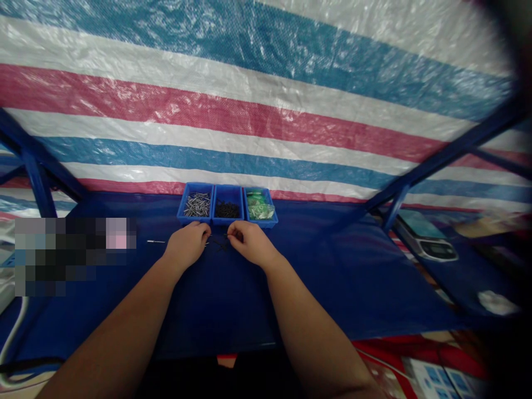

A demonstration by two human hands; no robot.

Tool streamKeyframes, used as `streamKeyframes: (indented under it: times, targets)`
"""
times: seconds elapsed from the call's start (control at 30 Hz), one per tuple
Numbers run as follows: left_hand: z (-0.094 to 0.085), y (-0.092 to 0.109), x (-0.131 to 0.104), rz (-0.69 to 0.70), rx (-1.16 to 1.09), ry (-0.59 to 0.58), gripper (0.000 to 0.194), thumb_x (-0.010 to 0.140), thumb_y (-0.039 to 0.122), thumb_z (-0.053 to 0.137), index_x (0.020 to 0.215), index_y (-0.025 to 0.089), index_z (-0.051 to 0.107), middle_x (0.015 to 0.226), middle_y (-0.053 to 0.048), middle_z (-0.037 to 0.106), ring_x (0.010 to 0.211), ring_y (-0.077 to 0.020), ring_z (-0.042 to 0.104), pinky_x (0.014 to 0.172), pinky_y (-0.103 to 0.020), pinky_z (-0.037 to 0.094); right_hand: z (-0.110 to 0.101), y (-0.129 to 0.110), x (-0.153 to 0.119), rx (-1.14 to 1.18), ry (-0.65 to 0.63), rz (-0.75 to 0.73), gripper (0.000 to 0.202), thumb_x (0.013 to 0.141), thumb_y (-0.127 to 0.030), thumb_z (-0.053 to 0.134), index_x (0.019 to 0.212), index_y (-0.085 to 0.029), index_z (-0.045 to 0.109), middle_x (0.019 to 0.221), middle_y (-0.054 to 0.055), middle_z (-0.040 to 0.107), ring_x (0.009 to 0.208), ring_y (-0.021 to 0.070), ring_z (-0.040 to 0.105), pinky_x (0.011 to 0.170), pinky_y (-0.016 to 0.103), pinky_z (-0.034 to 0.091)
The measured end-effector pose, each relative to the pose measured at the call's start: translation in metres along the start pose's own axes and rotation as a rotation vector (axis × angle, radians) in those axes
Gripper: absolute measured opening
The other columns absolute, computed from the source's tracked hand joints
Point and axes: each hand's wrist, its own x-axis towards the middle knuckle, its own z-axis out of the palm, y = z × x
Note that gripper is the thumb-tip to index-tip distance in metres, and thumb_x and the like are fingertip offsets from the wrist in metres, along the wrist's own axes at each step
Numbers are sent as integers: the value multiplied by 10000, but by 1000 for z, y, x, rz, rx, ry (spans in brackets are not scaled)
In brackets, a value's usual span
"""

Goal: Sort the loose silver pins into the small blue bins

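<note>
Three blue bins stand side by side at the back of the blue table. Silvery metal pins fill the left bin (197,204), small dark pieces lie in the middle bin (227,209), and green-and-clear plastic packets are in the right bin (260,207). Just in front of the left bin, my left hand (189,241) is closed, with a thin metal tip showing at its fingers. My right hand (249,241) is pinched in front of the right bins; what it holds is too small to name. Several dark pieces (221,245) lie between the hands. A single metal pin (155,241) lies left of my left hand.
A striped plastic sheet (249,116) hangs behind the table (324,266). Blue metal frame bars rise at both sides. A scale (434,247) and a crumpled white item (497,302) are on the right. A white cable (16,332) runs down the left edge.
</note>
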Motion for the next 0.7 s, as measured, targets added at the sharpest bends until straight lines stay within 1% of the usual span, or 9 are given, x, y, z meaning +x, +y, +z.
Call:
streamKeyframes:
  times: [0.13,0.2,0.37,0.47,0.53,0.57,0.63,0.7]
  targets:
    - [-6,7,-2,84,-75,6,211,985,284,448,1011,227,650,1038,-75,683,961,-229,654,840,-334,478,1,1,1,21,6,4,100,855,-95,581,877,-183,625,790,4,638,719,132,571,680,238,414]
    - [-8,9,-3,98,-97,6,199,983,280,452,1008,223,642,1037,-72,690,973,-227,654,853,-332,477,1,2,1,30,14,9,90,866,-113,576,886,-183,628,785,5,640,709,132,568,676,237,415]
    - [-9,11,-4,77,-64,13,183,964,268,474,983,230,651,1033,-65,710,955,-243,664,788,-333,470,3,4,2,46,21,15,86,868,-127,580,885,-184,641,779,7,649,692,130,568,672,239,419]
    - [-11,13,-4,71,-92,47,182,964,278,474,979,235,650,973,-49,719,888,-236,672,731,-323,454,3,4,2,52,21,18,82,865,-131,585,886,-186,643,775,5,650,683,128,567,664,238,420]
    - [-13,14,-5,75,-136,105,192,972,290,465,999,229,645,902,-42,713,818,-220,666,701,-312,447,3,4,2,61,32,22,78,872,-141,582,898,-187,641,781,4,652,675,125,565,658,236,422]
    - [-15,15,-5,84,-164,157,203,978,295,456,1013,221,642,877,-42,704,798,-212,659,702,-308,450,3,4,2,69,43,24,76,878,-149,578,904,-186,639,784,4,653,673,123,566,656,236,425]
    - [-18,14,-5,113,-218,302,221,987,301,446,1029,201,638,888,-53,680,818,-205,649,747,-310,469,3,3,2,90,69,32,70,889,-168,573,911,-185,637,783,3,653,666,121,571,655,235,434]
    - [-20,11,-5,134,-253,468,226,985,309,457,1026,188,643,974,-76,649,907,-212,639,825,-324,484,4,4,2,112,99,44,67,893,-186,576,908,-183,641,777,4,657,666,120,581,658,236,447]
